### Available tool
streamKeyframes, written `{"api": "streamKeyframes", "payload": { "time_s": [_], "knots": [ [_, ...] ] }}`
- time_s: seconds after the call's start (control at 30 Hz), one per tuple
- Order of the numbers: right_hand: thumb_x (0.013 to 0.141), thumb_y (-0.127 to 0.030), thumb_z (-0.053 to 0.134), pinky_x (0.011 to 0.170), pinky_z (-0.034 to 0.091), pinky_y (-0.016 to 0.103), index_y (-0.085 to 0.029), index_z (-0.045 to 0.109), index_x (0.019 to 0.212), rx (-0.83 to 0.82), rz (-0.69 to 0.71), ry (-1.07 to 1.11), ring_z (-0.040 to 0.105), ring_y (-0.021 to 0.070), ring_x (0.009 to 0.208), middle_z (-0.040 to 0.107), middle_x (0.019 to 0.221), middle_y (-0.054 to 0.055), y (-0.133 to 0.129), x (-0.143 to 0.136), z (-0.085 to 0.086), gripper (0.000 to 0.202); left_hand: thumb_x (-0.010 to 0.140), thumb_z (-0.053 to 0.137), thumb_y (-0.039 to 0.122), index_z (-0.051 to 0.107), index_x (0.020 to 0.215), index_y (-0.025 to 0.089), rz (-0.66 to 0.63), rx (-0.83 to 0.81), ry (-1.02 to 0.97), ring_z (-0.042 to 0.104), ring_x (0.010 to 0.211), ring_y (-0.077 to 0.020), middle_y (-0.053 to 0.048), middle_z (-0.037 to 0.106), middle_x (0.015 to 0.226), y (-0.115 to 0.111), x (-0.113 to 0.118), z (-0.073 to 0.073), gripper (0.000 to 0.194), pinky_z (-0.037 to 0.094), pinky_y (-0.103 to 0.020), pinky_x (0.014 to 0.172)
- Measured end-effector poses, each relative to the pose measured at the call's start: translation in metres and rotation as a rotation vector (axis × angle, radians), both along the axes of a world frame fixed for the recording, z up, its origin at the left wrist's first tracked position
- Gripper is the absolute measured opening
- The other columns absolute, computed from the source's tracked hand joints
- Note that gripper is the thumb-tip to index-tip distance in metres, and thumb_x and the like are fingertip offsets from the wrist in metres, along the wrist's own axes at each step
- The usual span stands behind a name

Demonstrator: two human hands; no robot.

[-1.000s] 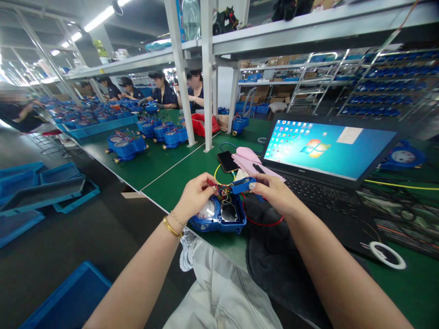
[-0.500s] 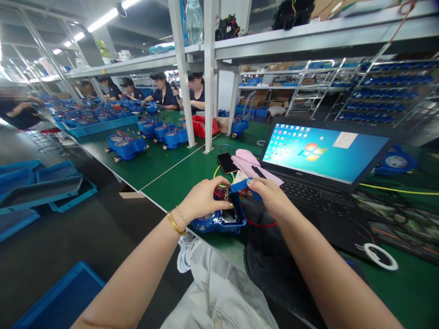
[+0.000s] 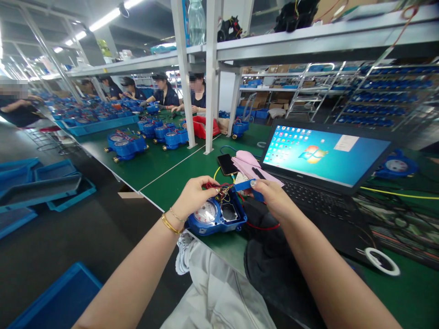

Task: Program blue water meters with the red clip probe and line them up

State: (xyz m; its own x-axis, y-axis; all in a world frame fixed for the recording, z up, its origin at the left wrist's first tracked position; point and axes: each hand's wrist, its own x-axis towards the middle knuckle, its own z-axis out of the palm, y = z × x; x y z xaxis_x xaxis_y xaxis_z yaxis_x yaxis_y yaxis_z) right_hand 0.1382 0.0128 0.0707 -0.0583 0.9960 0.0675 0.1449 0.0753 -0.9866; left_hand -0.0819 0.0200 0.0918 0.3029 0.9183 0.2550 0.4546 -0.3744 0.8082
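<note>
Near the table's front edge lies a blue water meter [image 3: 214, 227], its round dial uncovered and an open compartment beside it. My left hand [image 3: 194, 194] is over the dial side, thumb and fingers closed on thin red wires [image 3: 210, 185]. More coloured wires [image 3: 224, 194] bunch above the open compartment. Between the thumb and fingers of my right hand [image 3: 274, 198] is a blue rectangular cover [image 3: 244, 185], held above the compartment's right side and tilted. Part of the cover is hidden by my fingers.
An open laptop [image 3: 322, 155] stands to the right, with cables beyond it. A phone [image 3: 226, 163] and pink paper [image 3: 245, 160] lie behind my hands. Other blue meters [image 3: 126, 144] stand at left. Black cloth [image 3: 265, 256] hangs over the front edge.
My left hand has shifted left from above the compartment, drawing red wires with it and uncovering the dial. My right hand has moved slightly right with the blue cover.
</note>
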Motion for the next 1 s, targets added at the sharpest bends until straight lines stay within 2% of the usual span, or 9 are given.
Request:
{"api": "streamKeyframes", "payload": {
  "time_s": [0.2,0.27,0.33,0.43,0.57,0.67,0.77,0.9,1.0],
  "knots": [
    [0.06,-0.053,0.06,0.068,0.045,0.035,-0.02,0.065,0.067,-0.084,0.005,0.092,0.059,0.0246,0.074,0.065,0.072,0.008,0.002,-0.002,-0.005,0.034,0.07,0.055,0.011,0.056,0.088,0.018,0.044,0.095,-0.09,0.055,0.073,-0.0136,0.002,0.055,0.077,-0.004,0.004,-0.005,0.019,0.046,-0.025,0.065],
    [0.058,-0.053,0.061,0.065,0.046,0.034,-0.02,0.064,0.068,-0.116,-0.01,0.13,0.058,0.0238,0.072,0.066,0.072,0.008,0.001,-0.004,-0.005,0.035,0.068,0.054,0.008,0.053,0.079,0.018,0.06,0.138,-0.095,0.054,0.079,-0.0142,0.001,0.052,0.081,-0.005,0.005,-0.006,0.015,0.047,-0.026,0.068],
    [0.057,-0.053,0.061,0.063,0.046,0.033,-0.019,0.064,0.07,-0.138,-0.028,0.163,0.058,0.0232,0.071,0.066,0.072,0.008,0.001,-0.006,-0.006,0.036,0.067,0.054,0.005,0.055,0.069,0.018,0.064,0.178,-0.071,0.053,0.084,-0.0152,0.0,0.05,0.083,-0.007,0.006,-0.006,0.013,0.046,-0.029,0.078],
    [0.058,-0.055,0.061,0.063,0.047,0.032,-0.019,0.065,0.075,-0.155,-0.048,0.191,0.06,0.0236,0.073,0.066,0.07,0.007,0.003,-0.007,-0.009,0.04,0.068,0.053,0.002,0.064,0.068,0.019,0.063,0.22,-0.022,0.052,0.089,-0.0168,-0.001,0.049,0.086,-0.01,0.007,-0.006,0.02,0.041,-0.035,0.089],
    [0.059,-0.055,0.062,0.063,0.047,0.031,-0.018,0.065,0.079,-0.164,-0.052,0.215,0.061,0.0235,0.073,0.067,0.069,0.006,0.006,-0.008,-0.012,0.042,0.071,0.062,0.009,0.068,0.078,0.021,0.095,0.328,0.068,0.051,0.092,-0.0193,-0.002,0.048,0.09,-0.015,0.01,-0.007,0.015,0.041,-0.037,0.088],
    [0.06,-0.053,0.062,0.06,0.045,0.031,-0.017,0.066,0.077,-0.157,-0.057,0.223,0.061,0.0235,0.071,0.066,0.067,0.007,0.004,-0.011,-0.012,0.041,0.073,0.066,0.015,0.066,0.078,0.019,0.131,0.475,0.147,0.049,0.094,-0.021,-0.004,0.048,0.092,-0.017,0.013,-0.007,0.006,0.041,-0.036,0.086],
    [0.061,-0.055,0.062,0.06,0.045,0.031,-0.016,0.066,0.076,-0.12,-0.067,0.237,0.06,0.0229,0.071,0.067,0.071,0.007,0.001,-0.016,-0.013,0.041,0.076,0.063,0.015,0.065,0.074,0.019,0.128,0.559,0.156,0.049,0.095,-0.0208,-0.005,0.05,0.095,-0.018,0.014,-0.007,0.005,0.041,-0.035,0.085],
    [0.065,-0.054,0.063,0.069,0.045,0.033,-0.016,0.067,0.077,-0.001,-0.056,0.271,0.059,0.0231,0.076,0.067,0.075,0.006,-0.001,-0.026,-0.022,0.039,0.075,0.06,0.012,0.062,0.071,0.019,0.135,0.511,0.04,0.051,0.09,-0.019,-0.003,0.051,0.09,-0.018,0.008,-0.006,0.008,0.041,-0.034,0.083],
    [0.069,-0.052,0.062,0.08,0.045,0.036,-0.017,0.068,0.086,0.097,-0.019,0.307,0.059,0.0247,0.085,0.068,0.081,0.005,-0.001,-0.033,-0.033,0.039,0.074,0.058,0.015,0.058,0.07,0.018,0.11,0.359,-0.08,0.051,0.087,-0.0189,-0.002,0.051,0.085,-0.02,-0.003,-0.006,0.006,0.039,-0.034,0.083]
  ]
}}
